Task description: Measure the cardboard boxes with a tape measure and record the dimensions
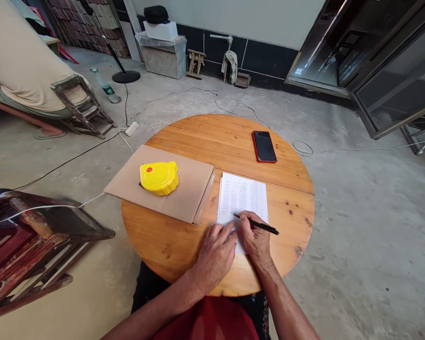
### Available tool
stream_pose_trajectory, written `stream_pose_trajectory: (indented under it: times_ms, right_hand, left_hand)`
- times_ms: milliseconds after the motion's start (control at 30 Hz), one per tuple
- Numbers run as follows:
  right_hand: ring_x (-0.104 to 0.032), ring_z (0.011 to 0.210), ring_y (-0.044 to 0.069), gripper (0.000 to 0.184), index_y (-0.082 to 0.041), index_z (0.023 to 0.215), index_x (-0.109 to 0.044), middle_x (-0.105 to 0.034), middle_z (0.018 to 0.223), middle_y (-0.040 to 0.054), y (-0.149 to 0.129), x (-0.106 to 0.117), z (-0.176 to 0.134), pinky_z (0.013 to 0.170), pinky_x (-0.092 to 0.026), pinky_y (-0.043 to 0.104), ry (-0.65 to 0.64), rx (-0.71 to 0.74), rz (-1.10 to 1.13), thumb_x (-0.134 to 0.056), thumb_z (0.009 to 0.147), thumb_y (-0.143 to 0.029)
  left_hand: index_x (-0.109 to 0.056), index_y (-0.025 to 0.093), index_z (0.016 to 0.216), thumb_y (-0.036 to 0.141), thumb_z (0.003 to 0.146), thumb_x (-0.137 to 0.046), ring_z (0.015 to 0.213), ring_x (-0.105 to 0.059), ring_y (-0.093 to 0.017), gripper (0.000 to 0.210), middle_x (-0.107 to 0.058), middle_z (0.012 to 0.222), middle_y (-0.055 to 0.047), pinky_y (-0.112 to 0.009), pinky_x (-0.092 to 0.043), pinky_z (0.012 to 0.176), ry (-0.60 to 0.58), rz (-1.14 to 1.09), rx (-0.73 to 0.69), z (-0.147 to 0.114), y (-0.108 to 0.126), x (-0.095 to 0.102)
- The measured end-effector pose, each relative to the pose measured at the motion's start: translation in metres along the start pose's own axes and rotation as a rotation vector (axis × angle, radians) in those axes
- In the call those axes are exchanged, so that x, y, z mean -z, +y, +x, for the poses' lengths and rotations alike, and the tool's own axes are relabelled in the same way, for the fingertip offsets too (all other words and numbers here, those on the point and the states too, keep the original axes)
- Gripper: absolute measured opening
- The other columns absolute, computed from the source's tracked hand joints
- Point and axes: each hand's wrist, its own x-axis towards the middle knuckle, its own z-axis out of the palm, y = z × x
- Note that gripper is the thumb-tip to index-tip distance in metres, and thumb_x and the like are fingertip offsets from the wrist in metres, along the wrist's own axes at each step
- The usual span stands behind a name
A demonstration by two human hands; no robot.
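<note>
A white sheet of paper (243,194) with rows of handwriting lies on the round wooden table (163,245), with another sheet's edge showing beneath. My right hand (257,241) grips a black pen (269,228), its tip touching the sheet below the written rows. Beside it, my left hand (215,252) rests at the paper's lower left, fingers laid out over the sheet and holding nothing. Part of the paper's lower edge is hidden under both hands.
Left on the table is a flat cardboard box (184,203) bearing a yellow tape-measure-shaped case (159,178). A red-cased phone (264,146) lies at the back right. A wooden chair (31,245) stands left; another person (24,61) sits beyond. Cables cross the floor.
</note>
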Motion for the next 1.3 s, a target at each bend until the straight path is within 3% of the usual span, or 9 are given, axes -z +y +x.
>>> stream_pose_trajectory:
  times_ms: [1300]
  right_hand:
    - [-0.062,0.064,0.016,0.022,-0.018,0.082,-0.068,-0.069,0.072,0.0018,0.0065,-0.0021,-0.0024,0.062,-0.049,0.027,-0.017,-0.001,-0.025,-0.053,0.091,-0.031]
  left_hand:
    - [-0.057,0.018,0.127,0.010,0.091,-0.051,0.105,-0.054,-0.024,0.037,-0.058,0.136,-0.008,-0.042,-0.049,0.093,0.000,-0.019,0.009,-0.0004,-0.0001,-0.0005]
